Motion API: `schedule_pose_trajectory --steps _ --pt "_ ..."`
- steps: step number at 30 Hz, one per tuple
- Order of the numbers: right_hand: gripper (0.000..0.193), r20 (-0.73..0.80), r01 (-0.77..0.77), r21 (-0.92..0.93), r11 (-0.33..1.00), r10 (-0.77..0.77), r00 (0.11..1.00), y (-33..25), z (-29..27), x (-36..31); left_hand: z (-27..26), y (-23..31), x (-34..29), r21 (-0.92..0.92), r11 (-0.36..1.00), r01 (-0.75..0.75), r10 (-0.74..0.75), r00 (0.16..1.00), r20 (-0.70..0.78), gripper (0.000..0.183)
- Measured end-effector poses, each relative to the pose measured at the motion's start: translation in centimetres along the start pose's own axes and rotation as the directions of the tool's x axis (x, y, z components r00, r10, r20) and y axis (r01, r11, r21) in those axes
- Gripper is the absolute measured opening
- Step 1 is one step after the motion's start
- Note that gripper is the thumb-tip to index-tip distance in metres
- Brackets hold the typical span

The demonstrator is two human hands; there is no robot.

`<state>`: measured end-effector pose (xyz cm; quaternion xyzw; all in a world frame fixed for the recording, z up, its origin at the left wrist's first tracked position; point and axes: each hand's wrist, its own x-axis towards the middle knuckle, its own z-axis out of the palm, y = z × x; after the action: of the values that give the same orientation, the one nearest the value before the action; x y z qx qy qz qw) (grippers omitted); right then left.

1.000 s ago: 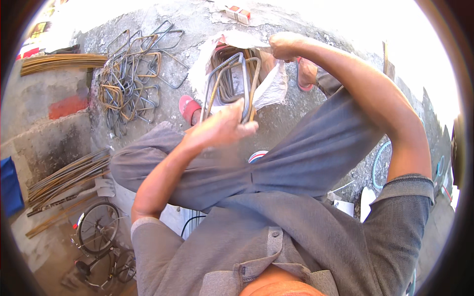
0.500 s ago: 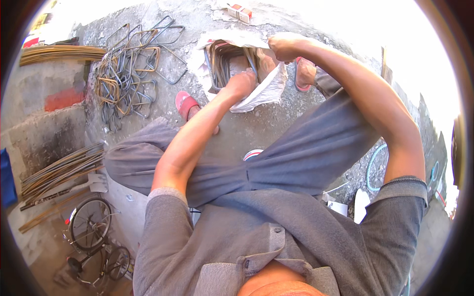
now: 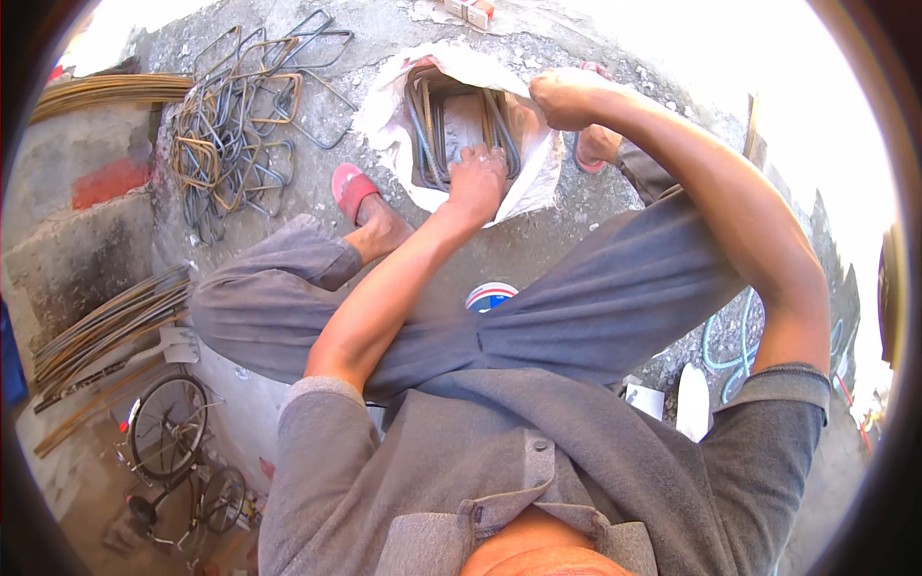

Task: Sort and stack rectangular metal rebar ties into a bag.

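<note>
A white woven sack [image 3: 384, 123] stands on the ground between my feet, its mouth spread wide. Bent steel rebar stirrups [image 3: 429, 134] are stacked inside it, along the left and right walls. My left hand [image 3: 477, 178] reaches over the near rim into the mouth. Its fingers are partly stretched out and a little apart, close to the stirrups; whether they touch them I cannot make out. With closed fingers, my right hand [image 3: 565, 99] grips the sack's rim at the upper right.
Left of the sack lies a tangled heap of stirrups [image 3: 235, 125]. Long rods rest along the wall [image 3: 110, 322] at left, near a bicycle [image 3: 171, 427]. A small box [image 3: 469, 12] sits beyond the sack. A round lid [image 3: 490, 296] shows below me, and a light-blue hose [image 3: 735, 350] at right.
My left hand has drawn back slightly toward me, its fingers now showing. The sack's mouth is opened wider, and the right hand still holds its rim. The view has shifted a little.
</note>
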<state>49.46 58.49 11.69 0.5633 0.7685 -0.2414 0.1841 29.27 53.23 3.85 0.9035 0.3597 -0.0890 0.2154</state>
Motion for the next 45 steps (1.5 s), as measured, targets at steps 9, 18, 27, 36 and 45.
schedule_pose_trajectory --steps 9,18,27,36,45 --pt "0.018 0.025 0.023 -0.044 0.999 -0.022 0.999 -2.6 -1.7 0.0 1.5 -7.9 -0.9 -0.103 0.816 0.57 -0.577 0.788 -0.215 0.084" --pt "0.013 -0.211 0.106 0.102 0.989 -0.083 0.974 0.0 1.1 1.9 0.9 -11.7 1.3 -0.267 0.774 0.574 -0.6 0.8 -0.02 0.042" --pt "0.017 -0.338 0.298 0.05 0.953 -0.264 0.903 1.3 2.6 4.1 1.9 -13.1 1.5 -0.339 0.768 0.543 -0.592 0.804 -0.054 0.044" --pt "0.021 -0.315 0.34 -0.288 0.895 -0.424 0.849 3.8 6.2 5.3 -6.8 -12.4 1.3 -0.687 0.71 0.157 -0.523 0.77 -0.365 0.041" --pt "0.021 -0.005 0.151 0.261 0.953 -0.155 0.988 -3.3 -3.3 4.7 -4.6 -34.2 1.8 -0.478 0.564 0.673 -0.818 0.535 -0.212 0.057"
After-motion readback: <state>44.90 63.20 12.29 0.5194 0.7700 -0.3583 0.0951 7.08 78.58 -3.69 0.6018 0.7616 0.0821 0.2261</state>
